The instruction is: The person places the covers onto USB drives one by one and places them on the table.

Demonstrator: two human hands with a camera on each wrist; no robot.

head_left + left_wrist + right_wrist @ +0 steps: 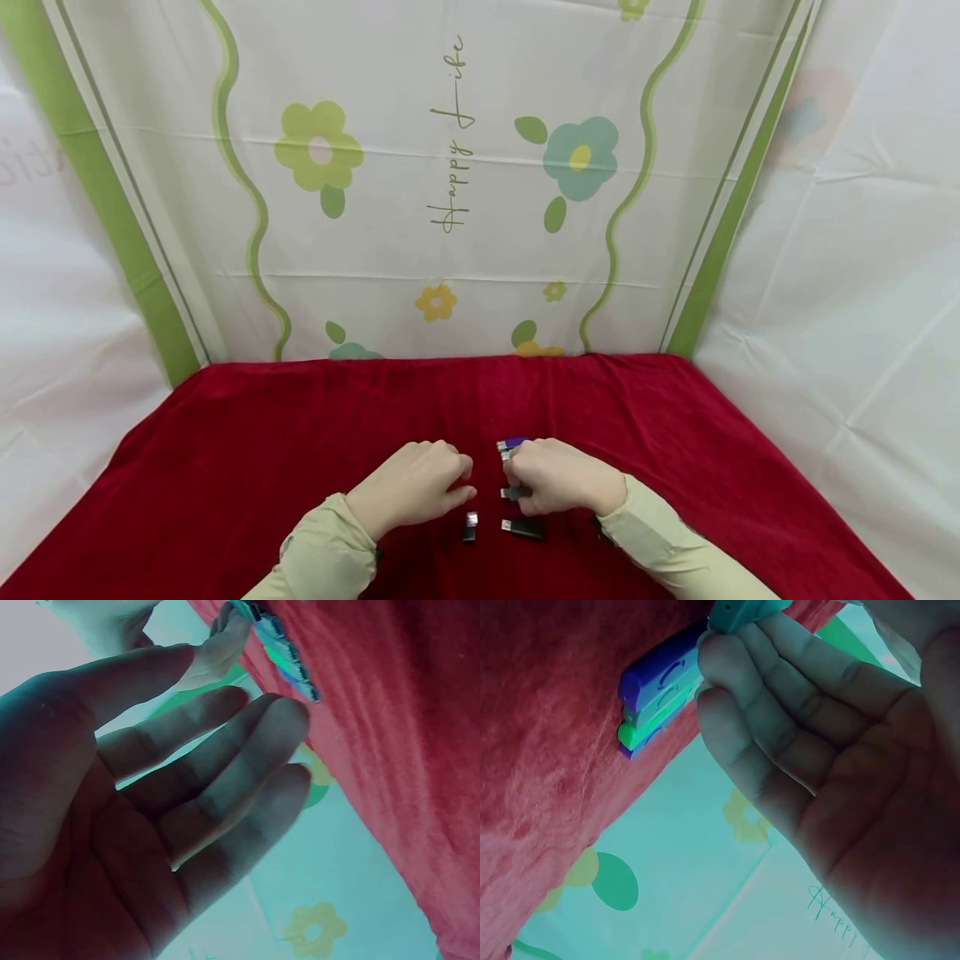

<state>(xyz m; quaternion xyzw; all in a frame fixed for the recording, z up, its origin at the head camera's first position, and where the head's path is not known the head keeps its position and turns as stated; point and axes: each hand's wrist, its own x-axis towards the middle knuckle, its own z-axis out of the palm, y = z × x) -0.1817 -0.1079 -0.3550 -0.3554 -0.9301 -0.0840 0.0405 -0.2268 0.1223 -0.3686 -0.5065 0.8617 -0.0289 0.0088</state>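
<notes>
My right hand [562,475] pinches a dark USB stick [514,493] between thumb and fingers, low over the red cloth. In the right wrist view the end of that stick shows teal at the top, by my fingertips [724,664]. Just beyond it a row of USB sticks lies side by side: a purple-blue one [660,671] and a bright green one [637,733] among them. My left hand [416,483] hovers to the left, its fingers loosely bent and holding nothing. Below the hands lie a black USB stick [525,528] and a short black one with a silver plug [469,528].
Red cloth [262,450] covers the table, with soft folds. A white curtain [390,208] printed with flowers stands behind the far edge. Plain white cloth walls [862,292] close in both sides.
</notes>
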